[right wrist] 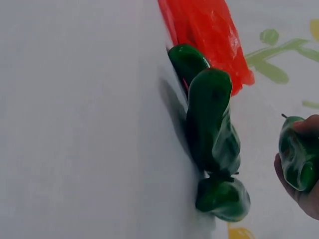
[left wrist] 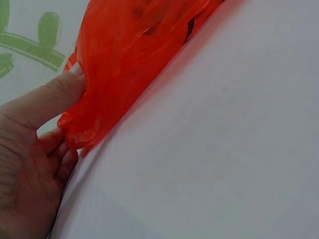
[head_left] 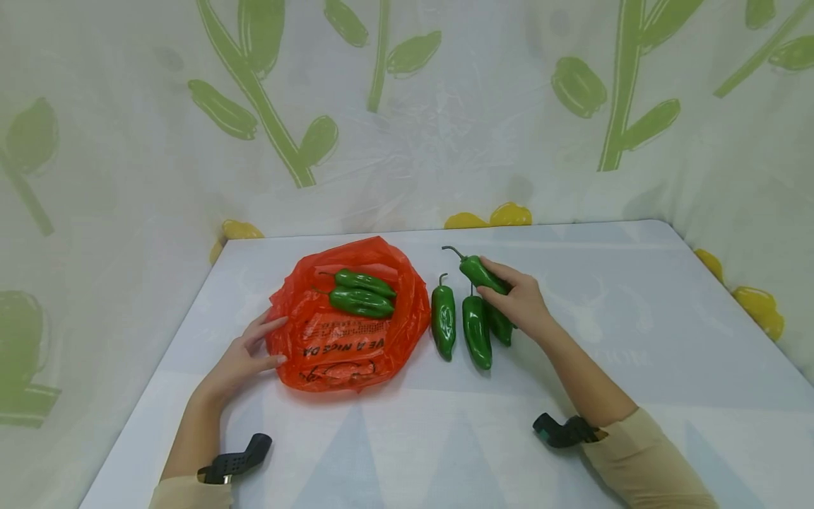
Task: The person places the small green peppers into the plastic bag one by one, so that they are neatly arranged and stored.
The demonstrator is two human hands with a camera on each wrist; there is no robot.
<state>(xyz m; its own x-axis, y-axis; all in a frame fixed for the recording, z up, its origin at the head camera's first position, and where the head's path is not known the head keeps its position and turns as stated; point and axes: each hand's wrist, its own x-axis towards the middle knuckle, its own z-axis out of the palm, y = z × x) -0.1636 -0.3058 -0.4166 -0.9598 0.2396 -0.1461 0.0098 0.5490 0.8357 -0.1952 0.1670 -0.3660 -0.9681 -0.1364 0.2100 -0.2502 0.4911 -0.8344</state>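
Observation:
A red plastic bag (head_left: 346,353) with dark print lies with its mouth spread and rim raised. Inside it, two green peppers (head_left: 361,302) rest side by side. My left hand (head_left: 244,353) holds the bag's left edge, the thumb against the red film (left wrist: 114,84) and the other fingers behind it. In my right hand (head_left: 521,300), a glossy green pepper (head_left: 473,268) is pinched between thumb and fingers, its stem pointing up and left. That pepper (right wrist: 294,149) is raised off the table in the right wrist view.
Between bag and right hand lie more green peppers: one (head_left: 443,322) nearest the bag, another (head_left: 477,336) beside it, and a third (head_left: 500,326) partly under the right hand. The white table (head_left: 420,445) meets a leaf-patterned curtain (head_left: 445,141) at its far edge.

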